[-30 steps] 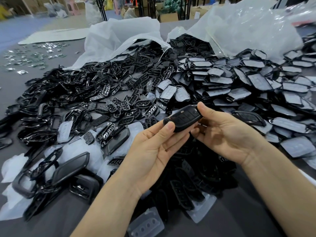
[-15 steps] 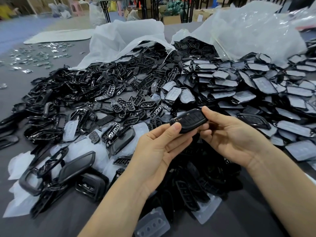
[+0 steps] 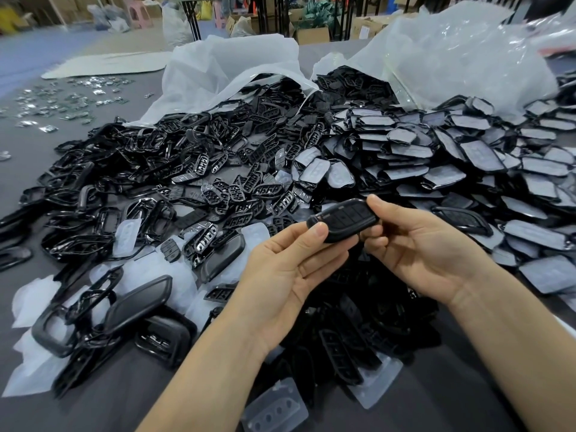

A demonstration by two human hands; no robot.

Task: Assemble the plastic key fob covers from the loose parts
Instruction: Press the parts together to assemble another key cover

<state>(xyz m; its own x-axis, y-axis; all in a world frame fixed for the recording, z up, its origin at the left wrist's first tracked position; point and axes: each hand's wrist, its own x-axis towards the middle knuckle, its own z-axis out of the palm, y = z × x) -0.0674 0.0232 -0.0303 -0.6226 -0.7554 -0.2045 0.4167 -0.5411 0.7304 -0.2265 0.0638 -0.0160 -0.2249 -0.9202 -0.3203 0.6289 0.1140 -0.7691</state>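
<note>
Black key fob cover (image 3: 344, 220), glossy black loose parts (image 3: 174, 157), grey table (image 3: 131, 397), translucent white bags (image 3: 230, 67)

The dark grey surface (image 3: 109, 410) carries a wide heap of black plastic frames (image 3: 124, 169) at left and film-covered shells (image 3: 467, 157) at right. Two clear bags (image 3: 230, 67) lie behind, silver parts (image 3: 62, 98) far left, translucent pads (image 3: 274, 410) nearest.

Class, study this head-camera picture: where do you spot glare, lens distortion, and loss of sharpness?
Head view: glare glints off the glossy black frames and whitens the clear plastic bag; wide-angle distortion stretches the forearms toward the bottom corners; the key fob cover held by the left hand and right hand is sharp; background boxes look soft.
</note>
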